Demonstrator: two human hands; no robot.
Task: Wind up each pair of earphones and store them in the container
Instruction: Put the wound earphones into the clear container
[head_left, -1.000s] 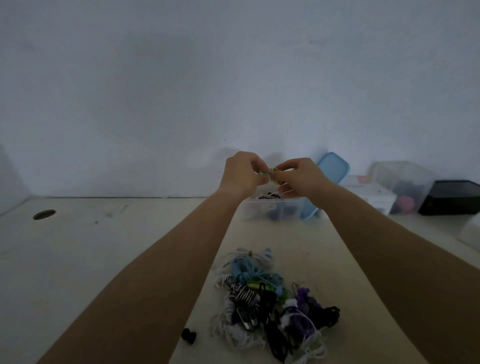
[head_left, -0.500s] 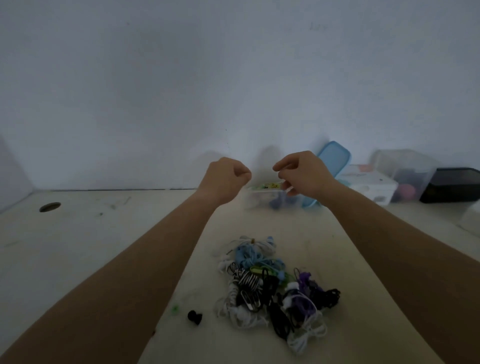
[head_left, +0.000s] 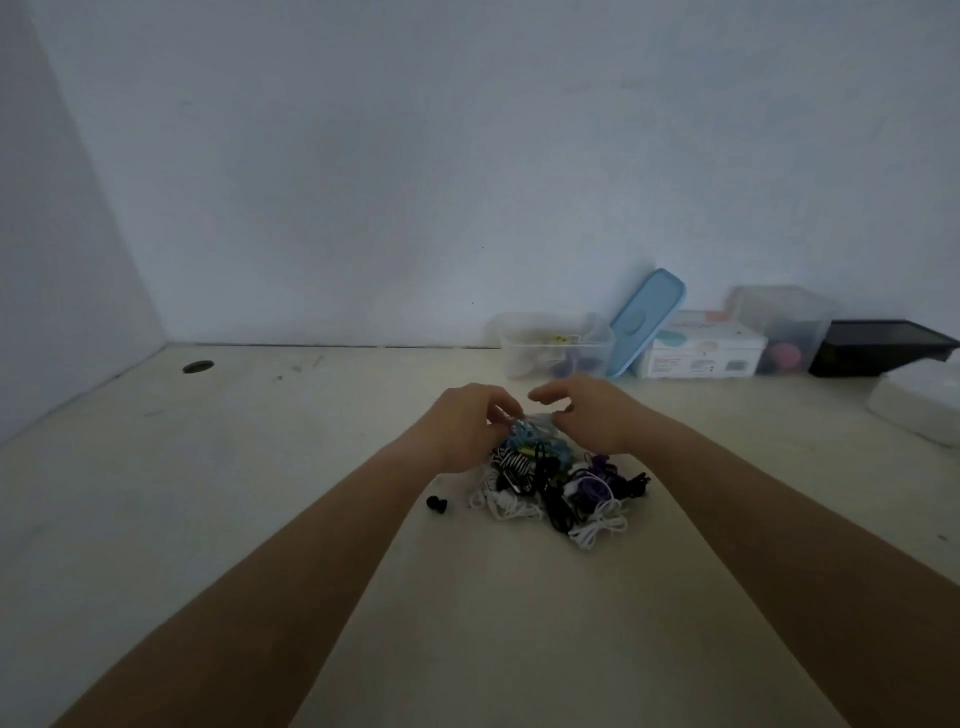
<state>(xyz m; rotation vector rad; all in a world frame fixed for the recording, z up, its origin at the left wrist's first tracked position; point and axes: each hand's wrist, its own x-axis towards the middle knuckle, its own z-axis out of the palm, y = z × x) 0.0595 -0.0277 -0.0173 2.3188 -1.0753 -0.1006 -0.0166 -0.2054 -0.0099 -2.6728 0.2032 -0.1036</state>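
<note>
Pale tabletop (head_left: 260, 467) carries a tangled earphone pile (head_left: 558, 488). Over its far edge, close together, the left hand (head_left: 467, 431) curls onto blue earphones (head_left: 524, 435), grip unclear; the right hand (head_left: 592, 415) hovers, fingers loose. Beyond stands the clear container (head_left: 556, 345), against the wall.

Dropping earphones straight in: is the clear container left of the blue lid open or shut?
Open. The container has no lid on; the blue lid leans beside it.
</note>
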